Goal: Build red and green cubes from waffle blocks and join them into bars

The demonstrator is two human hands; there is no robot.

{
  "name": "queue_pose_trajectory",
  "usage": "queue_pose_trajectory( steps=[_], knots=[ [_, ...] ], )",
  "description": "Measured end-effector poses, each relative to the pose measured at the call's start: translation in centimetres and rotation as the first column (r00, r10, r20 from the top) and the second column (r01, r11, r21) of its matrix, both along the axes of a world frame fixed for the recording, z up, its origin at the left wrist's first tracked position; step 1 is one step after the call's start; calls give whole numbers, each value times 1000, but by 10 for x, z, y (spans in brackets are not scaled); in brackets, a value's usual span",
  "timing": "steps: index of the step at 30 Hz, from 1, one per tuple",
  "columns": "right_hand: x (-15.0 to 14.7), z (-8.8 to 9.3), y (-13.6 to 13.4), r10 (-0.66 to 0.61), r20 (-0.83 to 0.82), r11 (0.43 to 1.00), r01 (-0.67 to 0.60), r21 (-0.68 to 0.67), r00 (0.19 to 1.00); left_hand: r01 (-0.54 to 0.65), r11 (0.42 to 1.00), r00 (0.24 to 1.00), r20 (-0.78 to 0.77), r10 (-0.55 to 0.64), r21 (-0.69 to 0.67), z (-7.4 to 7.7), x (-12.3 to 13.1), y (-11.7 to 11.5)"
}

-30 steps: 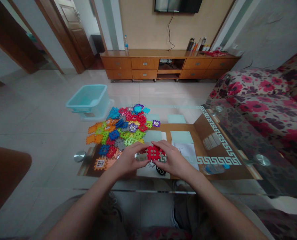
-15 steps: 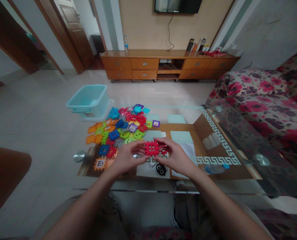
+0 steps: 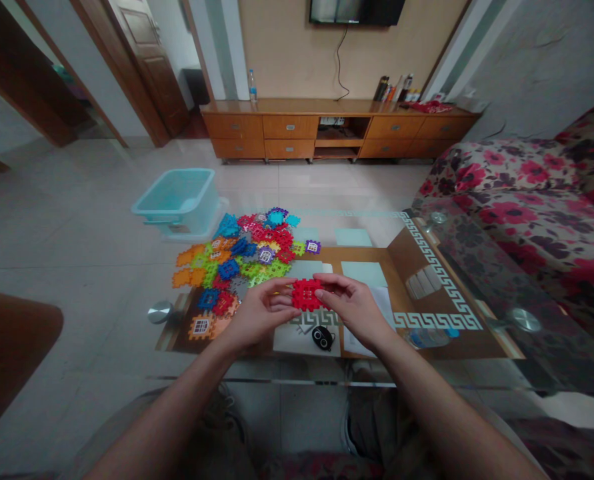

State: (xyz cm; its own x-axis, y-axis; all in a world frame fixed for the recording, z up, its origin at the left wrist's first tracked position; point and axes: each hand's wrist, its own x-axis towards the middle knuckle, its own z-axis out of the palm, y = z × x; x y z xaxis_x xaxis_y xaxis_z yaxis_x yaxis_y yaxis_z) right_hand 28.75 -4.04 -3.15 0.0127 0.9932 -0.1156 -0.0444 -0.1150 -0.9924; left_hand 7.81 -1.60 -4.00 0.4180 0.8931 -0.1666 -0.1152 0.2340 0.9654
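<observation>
Above the near part of the glass table, a red notched plastic building piece [image 3: 305, 295] with a window-like cut-out is between my two hands. My left hand [image 3: 263, 312] pinches its left edge with thumb and fingers. On its right edge, my right hand [image 3: 355, 308] closes with the thumb on the near face. A second red piece seems to lie against the first, but I cannot tell whether they are joined. Left of and beyond my hands spreads a pile of interlocking building pieces [image 3: 261, 269] in blue, green, orange, red, grey and purple.
The glass table [image 3: 377, 383] has a shelf below, holding a black round-eyed item [image 3: 323, 338], pale sheets and a water bottle [image 3: 433, 338]. A light-blue plastic bin [image 3: 177, 193] stands beyond the pile at left. A flowered sofa [image 3: 521, 193] is at right.
The red piece in my right hand has moved left onto the one in my left hand, so the two now overlap. My right thumb has shifted onto the near face.
</observation>
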Motion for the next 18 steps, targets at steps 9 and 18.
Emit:
queue_pose_trajectory(
  steps=[9, 18],
  knots=[
    [1, 0, 0, -20, 12, 1000, 20, -8, 1000, 5, 999, 999, 35, -3, -47, -1, 1, -1],
    [-1, 1, 0, -9, -16, 1000, 8, -27, 1000, 11, 1000, 1000, -3, -11, -29, -2, 0, -1]
  ],
)
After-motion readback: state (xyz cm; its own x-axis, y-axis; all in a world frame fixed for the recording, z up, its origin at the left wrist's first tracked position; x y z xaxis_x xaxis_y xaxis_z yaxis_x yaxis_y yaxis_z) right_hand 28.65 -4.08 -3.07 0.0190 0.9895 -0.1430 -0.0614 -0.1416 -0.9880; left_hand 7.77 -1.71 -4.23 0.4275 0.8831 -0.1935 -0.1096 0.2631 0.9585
